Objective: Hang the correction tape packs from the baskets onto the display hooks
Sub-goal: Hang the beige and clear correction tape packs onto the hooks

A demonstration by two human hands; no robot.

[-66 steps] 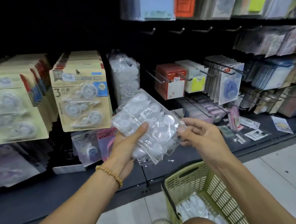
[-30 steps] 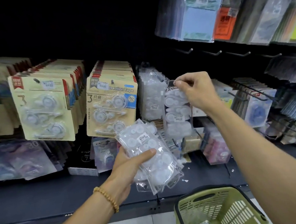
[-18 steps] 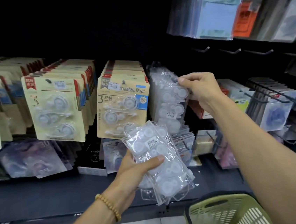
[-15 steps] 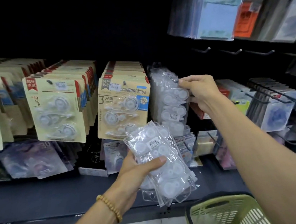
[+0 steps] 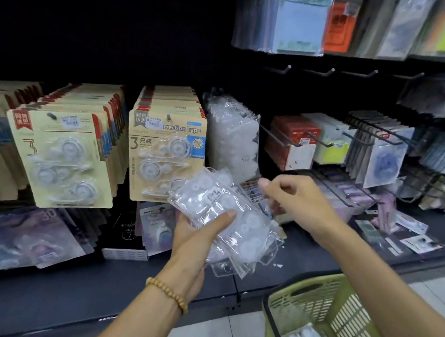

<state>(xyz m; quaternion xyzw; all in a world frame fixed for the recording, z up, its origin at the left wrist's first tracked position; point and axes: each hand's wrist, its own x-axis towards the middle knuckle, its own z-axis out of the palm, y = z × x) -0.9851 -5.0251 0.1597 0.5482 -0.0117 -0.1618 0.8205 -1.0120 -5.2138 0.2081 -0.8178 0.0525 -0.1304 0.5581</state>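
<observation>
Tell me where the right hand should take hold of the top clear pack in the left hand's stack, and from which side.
Pinch the top pack at its upper edge, probably, coming from the right. The left hand clamps the stack's lower half, thumb across the front, so the upper end juts free toward the right hand.

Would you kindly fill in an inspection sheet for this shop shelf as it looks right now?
Surface: dark shelf board under the hooks; pale tiled floor below.
Job's things: stack of clear plastic correction tape packs held in front of the shelf; more clear packs hanging on a hook; green plastic basket with packs inside.
Clutter: loose small packets lying on the shelf at right.
Hands: left hand grips the stack; right hand, loosely curled, holds nothing.
Cables: nothing seen.
Surroundings: beige carded correction tape packs; empty black hooks above right.
</observation>
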